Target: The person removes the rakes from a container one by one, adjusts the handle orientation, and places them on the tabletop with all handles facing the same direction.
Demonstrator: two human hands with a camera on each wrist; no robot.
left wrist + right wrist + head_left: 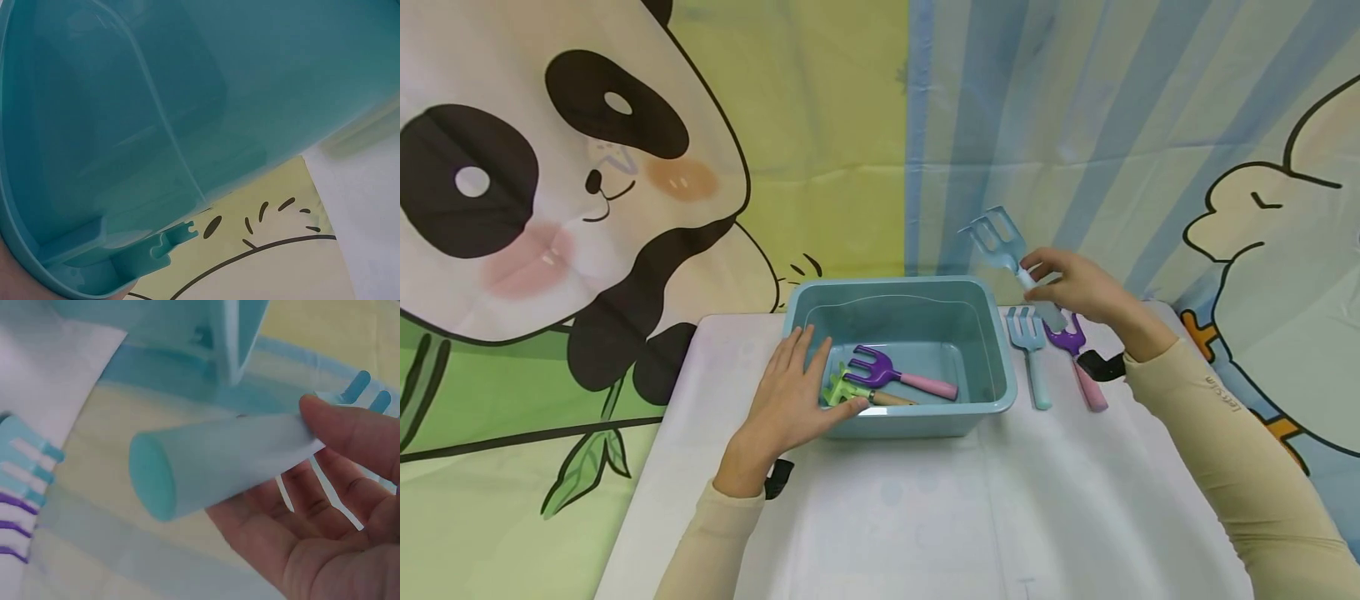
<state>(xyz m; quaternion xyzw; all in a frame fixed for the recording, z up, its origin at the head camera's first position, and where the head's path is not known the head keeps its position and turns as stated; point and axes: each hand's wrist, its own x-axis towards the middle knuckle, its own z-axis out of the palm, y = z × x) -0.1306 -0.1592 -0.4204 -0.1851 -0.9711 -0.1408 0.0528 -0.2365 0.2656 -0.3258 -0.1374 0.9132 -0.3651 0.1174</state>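
Observation:
My right hand [1075,287] pinches the handle of a light blue toy garden fork [1000,242], raised beyond the basin's right back corner with its tines pointing up and left. In the right wrist view, the fork's pale handle [212,462] lies between thumb and fingers. My left hand [786,400] is spread over the left front corner of a blue-green plastic basin [910,427], its fingers straight. Inside the basin lie a purple toy fork [877,371] with a pink handle and a green toy rake [844,388] with a tan handle.
Right of the basin, a second light blue fork [1036,375] and a purple fork [1090,387] with a pink handle lie on the white-covered table [910,517]. A printed cloth backdrop [835,150] hangs close behind the table.

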